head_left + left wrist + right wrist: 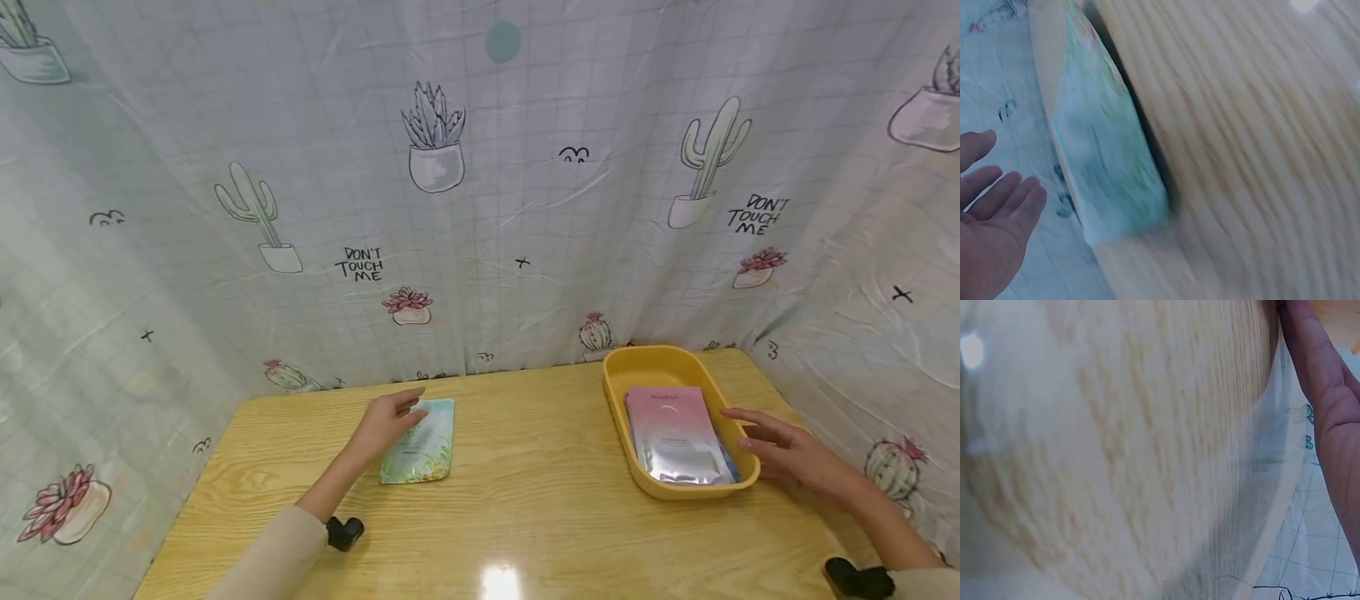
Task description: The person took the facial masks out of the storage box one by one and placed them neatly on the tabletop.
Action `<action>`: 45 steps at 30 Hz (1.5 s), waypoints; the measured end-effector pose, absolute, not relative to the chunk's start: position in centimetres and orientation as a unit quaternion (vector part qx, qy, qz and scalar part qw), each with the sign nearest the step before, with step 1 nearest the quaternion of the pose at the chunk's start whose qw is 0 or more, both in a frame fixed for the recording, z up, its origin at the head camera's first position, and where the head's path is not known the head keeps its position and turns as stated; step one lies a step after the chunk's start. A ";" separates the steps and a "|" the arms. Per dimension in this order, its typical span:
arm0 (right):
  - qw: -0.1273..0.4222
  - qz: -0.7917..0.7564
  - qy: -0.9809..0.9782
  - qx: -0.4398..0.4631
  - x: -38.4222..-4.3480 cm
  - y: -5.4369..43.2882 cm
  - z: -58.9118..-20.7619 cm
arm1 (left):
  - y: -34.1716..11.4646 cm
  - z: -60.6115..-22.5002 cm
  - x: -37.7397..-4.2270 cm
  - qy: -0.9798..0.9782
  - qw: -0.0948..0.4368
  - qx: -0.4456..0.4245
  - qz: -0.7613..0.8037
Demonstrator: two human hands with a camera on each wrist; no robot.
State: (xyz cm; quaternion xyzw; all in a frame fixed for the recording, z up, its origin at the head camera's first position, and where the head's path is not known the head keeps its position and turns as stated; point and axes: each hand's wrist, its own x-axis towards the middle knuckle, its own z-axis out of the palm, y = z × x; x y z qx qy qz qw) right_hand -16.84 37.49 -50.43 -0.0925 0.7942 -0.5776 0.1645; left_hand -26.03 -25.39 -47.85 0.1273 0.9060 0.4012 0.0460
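A pale green-blue sachet (429,442) with a flower print lies flat on the table's left half. My left hand (386,425) hovers at its upper left, fingers loosely extended. In the left wrist view the sachet (1104,150) appears blurred, with a gap between it and the hand (997,231). On the right stands a yellow tray (621,417) holding pink-and-silver sachets (675,433), with a bit of blue showing under them. My right hand (795,454) is at the tray's right rim, fingers reaching over the edge. The right wrist view shows only part of that hand (1335,406).
The wooden table (525,467) spreads between the sachet and the tray. A curtain (517,208) printed with cacti hangs along the back and both sides. Black wrist camera mounts sit on the left wrist (345,533) and right wrist (858,577).
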 end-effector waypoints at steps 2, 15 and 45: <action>0.164 -0.578 0.794 -0.095 -17.1 37.4 -50.4 | -24.1 -47.6 -26.2 0.905 0.042 0.144 0.398; 0.169 -0.581 0.790 -0.101 -17.6 37.0 -50.6 | -14.0 -46.4 -27.1 0.874 0.070 0.252 0.410; 0.162 -0.567 0.802 -0.093 -16.7 37.7 -50.5 | 3.6 -42.2 -28.5 0.791 0.140 0.356 0.478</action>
